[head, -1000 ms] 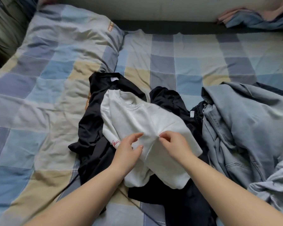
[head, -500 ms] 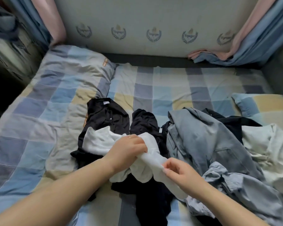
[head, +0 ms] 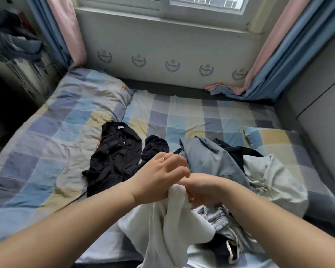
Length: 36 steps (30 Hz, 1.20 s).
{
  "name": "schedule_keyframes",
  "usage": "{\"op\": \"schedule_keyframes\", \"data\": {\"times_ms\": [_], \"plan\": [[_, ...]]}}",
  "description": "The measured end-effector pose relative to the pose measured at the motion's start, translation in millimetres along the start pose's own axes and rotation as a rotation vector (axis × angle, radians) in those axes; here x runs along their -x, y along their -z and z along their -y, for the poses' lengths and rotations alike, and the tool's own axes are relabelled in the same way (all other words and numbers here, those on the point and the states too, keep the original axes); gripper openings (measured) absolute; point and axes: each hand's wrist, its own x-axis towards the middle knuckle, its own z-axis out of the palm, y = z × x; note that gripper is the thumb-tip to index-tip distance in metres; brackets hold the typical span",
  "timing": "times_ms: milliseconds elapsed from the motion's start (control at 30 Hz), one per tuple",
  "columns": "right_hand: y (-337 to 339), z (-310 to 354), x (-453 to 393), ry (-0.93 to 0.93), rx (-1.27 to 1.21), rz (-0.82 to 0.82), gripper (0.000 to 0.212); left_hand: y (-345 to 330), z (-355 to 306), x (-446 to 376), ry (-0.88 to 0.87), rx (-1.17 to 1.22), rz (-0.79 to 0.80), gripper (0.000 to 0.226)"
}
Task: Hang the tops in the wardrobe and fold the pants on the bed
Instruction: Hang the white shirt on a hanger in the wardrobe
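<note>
both hands clutch the bunched white cotton t-shirt [head: 170, 225] at six o'clock above the checked bed [head: 46, 147]: left hand [head: 159, 178] fingers curled round its top, right hand [head: 201, 190] gripping beside it. a black top [head: 116, 151] lies at ten o'clock, grey-blue denim jeans [head: 209, 159] at two o'clock.

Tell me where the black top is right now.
The black top lies spread on the checked bedsheet, centre-left in the head view, beyond the left hand and left of the blue-grey denim garment.
</note>
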Motion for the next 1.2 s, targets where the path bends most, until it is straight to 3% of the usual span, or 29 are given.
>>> {"op": "schedule_keyframes", "data": {"times_ms": [133,233,367,433,533,700,833,967,1067,1200], "plan": [[-21,12,32,0.151,0.092,-0.221,0.028,16,-25,4,0.287,0.182,-0.073,0.031],[-37,12,45,0.223,0.126,-0.38,0.029,28,-38,13,0.482,0.405,-0.14,0.021],[-70,15,68,0.158,0.063,-0.386,0.044,54,-42,18,0.521,0.475,-0.122,0.014],[-86,13,81,0.228,0.08,-0.366,0.036,66,-40,21,0.553,0.552,-0.071,0.023],[-119,9,94,0.345,0.142,-0.588,0.021,87,-43,24,0.556,0.718,0.02,0.021],[-160,-1,120,0.48,0.084,-0.966,0.022,116,-51,36,0.553,1.161,0.105,0.014],[-189,-18,157,0.677,-0.232,-1.305,0.02,114,-53,72,0.474,1.195,0.242,0.017],[-220,-20,192,0.865,-0.413,-1.418,0.014,91,-59,89,0.364,0.995,0.36,0.023],[-249,-34,219,0.951,-0.488,-1.457,0.022,80,-74,87,0.2,0.882,0.439,0.036],[-285,-60,249,0.995,-0.544,-1.528,0.016,70,-111,80,-0.076,0.726,0.591,0.041]]}}
